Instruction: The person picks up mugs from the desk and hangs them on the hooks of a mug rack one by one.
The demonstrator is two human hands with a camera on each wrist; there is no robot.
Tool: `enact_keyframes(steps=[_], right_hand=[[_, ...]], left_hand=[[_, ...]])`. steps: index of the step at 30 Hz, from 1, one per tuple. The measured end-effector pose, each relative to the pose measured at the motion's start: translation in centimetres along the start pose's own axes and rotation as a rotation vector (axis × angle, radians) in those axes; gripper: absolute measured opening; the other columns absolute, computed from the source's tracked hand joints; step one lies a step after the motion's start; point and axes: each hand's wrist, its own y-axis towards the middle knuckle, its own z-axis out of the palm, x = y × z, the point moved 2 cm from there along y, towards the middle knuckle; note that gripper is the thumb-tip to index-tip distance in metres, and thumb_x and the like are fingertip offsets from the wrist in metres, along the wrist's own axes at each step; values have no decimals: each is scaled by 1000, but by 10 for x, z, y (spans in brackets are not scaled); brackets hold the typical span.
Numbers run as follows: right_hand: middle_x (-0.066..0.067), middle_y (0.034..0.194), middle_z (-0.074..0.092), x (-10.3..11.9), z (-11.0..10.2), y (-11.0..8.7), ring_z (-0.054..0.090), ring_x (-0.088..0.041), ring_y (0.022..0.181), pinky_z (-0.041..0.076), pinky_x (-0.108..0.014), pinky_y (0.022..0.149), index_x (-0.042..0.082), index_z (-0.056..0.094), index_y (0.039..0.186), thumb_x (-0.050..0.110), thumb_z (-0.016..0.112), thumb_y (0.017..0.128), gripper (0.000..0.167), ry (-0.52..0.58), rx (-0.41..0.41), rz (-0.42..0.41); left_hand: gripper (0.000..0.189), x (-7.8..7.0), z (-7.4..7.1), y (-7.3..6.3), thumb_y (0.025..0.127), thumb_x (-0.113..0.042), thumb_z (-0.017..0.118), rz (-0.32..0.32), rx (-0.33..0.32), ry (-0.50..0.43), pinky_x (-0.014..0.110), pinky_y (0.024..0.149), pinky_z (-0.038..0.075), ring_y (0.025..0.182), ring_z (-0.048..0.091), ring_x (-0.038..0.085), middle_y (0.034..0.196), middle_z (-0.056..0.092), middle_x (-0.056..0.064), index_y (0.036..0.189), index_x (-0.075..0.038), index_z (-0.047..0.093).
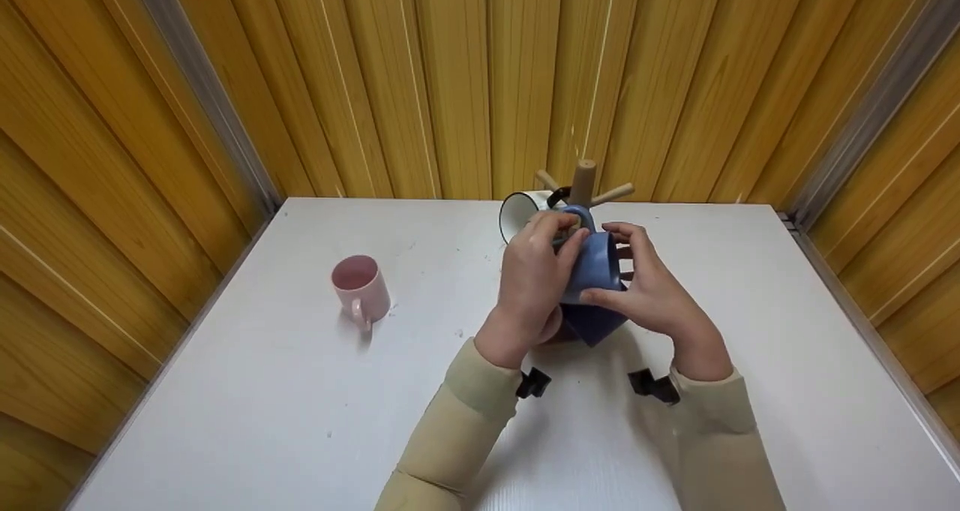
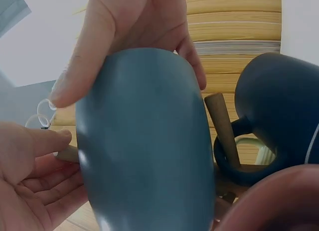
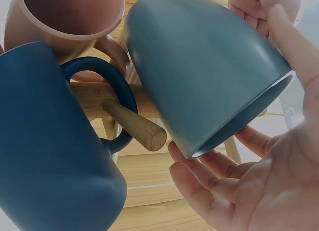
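Note:
A light blue mug (image 1: 595, 269) lies tilted against the wooden mug tree (image 1: 583, 182), its mouth toward the right. My right hand (image 1: 654, 286) holds it near the rim, thumb on the near side and fingers on the far side. With thumb and fingers, my left hand (image 1: 529, 280) pinches the end of a wooden peg (image 2: 69, 154) beside the mug. The light blue mug's handle is mostly hidden by my left fingers. Lower down, a dark blue mug (image 3: 55, 141) hangs with its handle around another peg (image 3: 137, 127).
A white mug with a dark rim (image 1: 519, 217) hangs at the tree's back left. A brownish-pink mug (image 3: 112, 49) is low on the tree, near my left wrist. On the white table (image 1: 262, 391), a pink mug (image 1: 367, 290) stands upright to the left. Wood-patterned walls enclose the table.

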Motion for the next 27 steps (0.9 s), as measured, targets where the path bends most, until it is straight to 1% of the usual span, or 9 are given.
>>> enact_keyframes(steps=[3,5,8,10,12,16,19,22,27], right_hand=[[-23,156,36,0,-5,0,43,-44,140,41,-64,111,10,20,159,26,72,98,82,34,0,-8],[-24,156,39,1,-11,2,43,-43,142,39,-65,113,7,22,159,28,61,104,71,44,-51,-16],[-21,151,48,4,-22,11,49,-37,139,44,-60,109,2,32,155,25,52,108,56,25,-225,-47],[-19,145,55,7,-30,20,54,-34,133,49,-58,104,0,42,150,21,55,107,50,-20,-349,-95],[-19,141,58,8,-36,32,57,-33,130,51,-57,100,-1,52,144,13,59,104,43,-80,-416,-158],[-19,131,64,7,-42,49,62,-34,123,55,-56,96,0,67,130,3,64,100,31,-199,-387,-249],[-16,121,68,5,-42,56,66,-32,113,58,-43,87,1,71,122,4,68,98,25,-262,-351,-260],[-15,115,69,5,-41,61,67,-30,106,53,-33,79,2,72,116,6,73,95,21,-298,-356,-271],[-15,105,69,5,-38,63,69,-30,97,53,-35,74,1,71,106,6,78,90,18,-339,-401,-319]], left_hand=[[20,0,0,0,98,-21,72,-4,-9,-14,21,92,59,104,75,15,110,74,6,112,-6,71],[20,0,0,0,97,-20,72,-12,-8,-24,20,92,58,104,75,15,110,74,6,111,-6,72],[19,0,1,0,97,-20,72,-21,-6,-38,19,93,58,103,75,14,109,74,6,111,-6,72],[20,0,2,0,97,-20,72,-25,-5,-48,19,94,57,103,75,14,110,74,6,112,-6,72],[20,0,2,0,97,-19,72,-29,-6,-59,19,94,57,103,75,14,109,74,6,112,-6,72],[19,0,2,0,97,-19,73,-28,-12,-67,19,93,58,102,75,14,109,74,6,111,-6,72],[19,1,2,0,96,-19,74,-17,-25,-61,18,92,58,102,75,14,108,75,7,110,-5,73],[19,2,0,2,95,-19,75,-7,-38,-64,19,91,58,102,75,15,107,76,7,108,-5,74],[18,7,-5,4,96,-19,74,-6,-30,-93,19,91,58,101,75,15,105,76,8,107,-5,74]])
